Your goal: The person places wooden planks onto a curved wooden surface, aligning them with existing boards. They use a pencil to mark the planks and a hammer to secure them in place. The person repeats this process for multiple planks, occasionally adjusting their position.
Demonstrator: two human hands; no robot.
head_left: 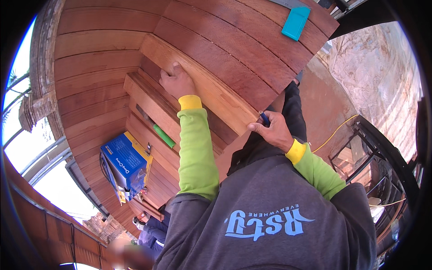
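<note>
A reddish wooden plank (216,92) runs slantwise across the deck-like boards. My left hand (177,82) holds it near its far end, thumb on the top face and fingers curled against its side. At the plank's near right end, my right hand (273,131) pinches a short blue pen-like tool (265,119), its tip close to the plank's corner; the exact kind is unclear. A second timber (157,105) lies to the left of my left forearm. Beside it is a green-handled tool (164,136), which looks like a chisel.
A try square with a teal handle (295,23) lies on the boards at the upper right. A blue and yellow box (128,162) stands at left. Another person's blue clothing (153,234) shows lower left. A yellow cord (335,133) and a black metal frame (375,148) are at right.
</note>
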